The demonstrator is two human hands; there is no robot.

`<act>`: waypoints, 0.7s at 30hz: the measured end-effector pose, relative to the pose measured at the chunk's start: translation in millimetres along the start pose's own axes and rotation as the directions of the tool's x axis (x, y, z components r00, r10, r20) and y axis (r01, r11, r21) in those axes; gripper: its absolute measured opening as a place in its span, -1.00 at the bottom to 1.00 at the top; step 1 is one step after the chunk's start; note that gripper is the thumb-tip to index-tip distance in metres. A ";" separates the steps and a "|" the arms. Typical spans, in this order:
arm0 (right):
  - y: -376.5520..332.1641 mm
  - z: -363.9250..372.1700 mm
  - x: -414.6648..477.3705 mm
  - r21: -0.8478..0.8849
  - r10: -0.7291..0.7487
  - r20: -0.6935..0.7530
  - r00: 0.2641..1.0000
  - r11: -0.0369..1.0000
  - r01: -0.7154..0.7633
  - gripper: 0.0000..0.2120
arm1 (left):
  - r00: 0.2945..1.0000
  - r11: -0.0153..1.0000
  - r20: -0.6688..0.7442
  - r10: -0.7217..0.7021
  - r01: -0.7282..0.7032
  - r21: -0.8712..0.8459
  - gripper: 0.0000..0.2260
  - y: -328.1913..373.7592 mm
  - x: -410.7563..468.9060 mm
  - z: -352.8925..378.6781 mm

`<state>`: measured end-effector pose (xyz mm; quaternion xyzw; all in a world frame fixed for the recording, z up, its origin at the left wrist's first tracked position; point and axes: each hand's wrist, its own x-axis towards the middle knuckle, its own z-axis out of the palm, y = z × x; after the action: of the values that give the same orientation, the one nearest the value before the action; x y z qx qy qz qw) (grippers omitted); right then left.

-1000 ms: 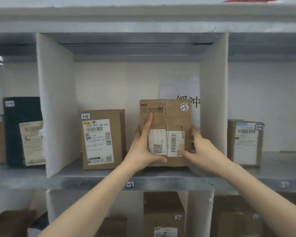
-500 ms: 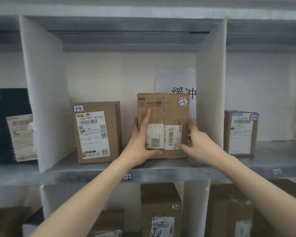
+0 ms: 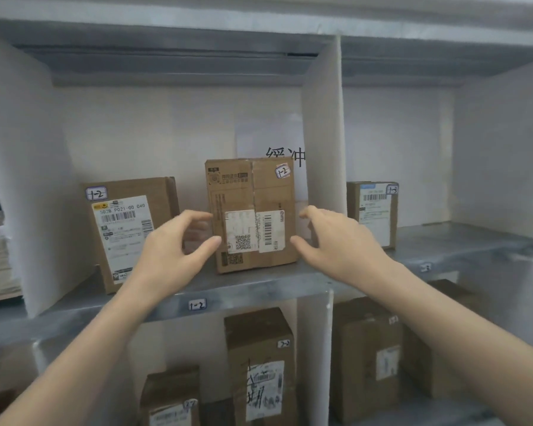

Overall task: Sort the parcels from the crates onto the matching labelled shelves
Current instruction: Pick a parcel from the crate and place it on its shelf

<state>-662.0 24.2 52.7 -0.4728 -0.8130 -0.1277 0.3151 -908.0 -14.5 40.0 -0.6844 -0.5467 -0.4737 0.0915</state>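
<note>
Parcel (image 3: 253, 216) stood upright on the metal shelf (image 3: 259, 287), its long axis vertical and its labelled face turned toward the camera, with the top leaning slightly left. It was a brown cardboard box, creased and worn, with a seam running down the middle of the face, white shipping labels with a barcode and a QR code low on the front, and a small sticker (image 3: 282, 171) reading 1-2 at the upper right corner. The left hand (image 3: 170, 250) and right hand (image 3: 336, 241) flanked it just beside its lower edges, fingers loosely spread and holding nothing. A tag (image 3: 197, 304) on the shelf's front edge also read 1-2. A second box (image 3: 130, 232) stood to the left, a smooth white divider (image 3: 323, 142) to the right.
</note>
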 end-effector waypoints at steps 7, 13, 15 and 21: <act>21.4 -38.5 -44.8 -0.040 0.024 -0.052 0.998 0.999 -0.027 -0.57 | 0.959 0.953 0.122 0.254 -0.228 -0.198 -0.72 77.4 6.0 36.5; 86.7 -87.6 -122.2 -0.161 0.242 -0.010 0.970 0.957 -0.240 -0.44 | 0.852 0.878 0.255 0.457 -0.387 -0.282 -0.64 152.9 2.7 111.2; 113.4 -106.7 -151.2 -0.219 0.325 0.002 0.946 0.923 -0.317 -0.43 | 0.820 0.841 0.259 0.510 -0.413 -0.349 -0.66 182.6 -1.9 138.9; 197.0 -174.0 -235.5 -0.369 0.543 0.014 0.840 0.783 -0.500 -0.44 | 0.727 0.726 0.272 0.630 -0.426 -0.540 -0.56 296.2 -9.9 218.3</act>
<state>-343.1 -123.4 19.7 -0.7342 -0.6315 -0.1498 0.1993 -540.6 5.1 32.2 -0.9042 -0.2054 -0.3702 -0.0569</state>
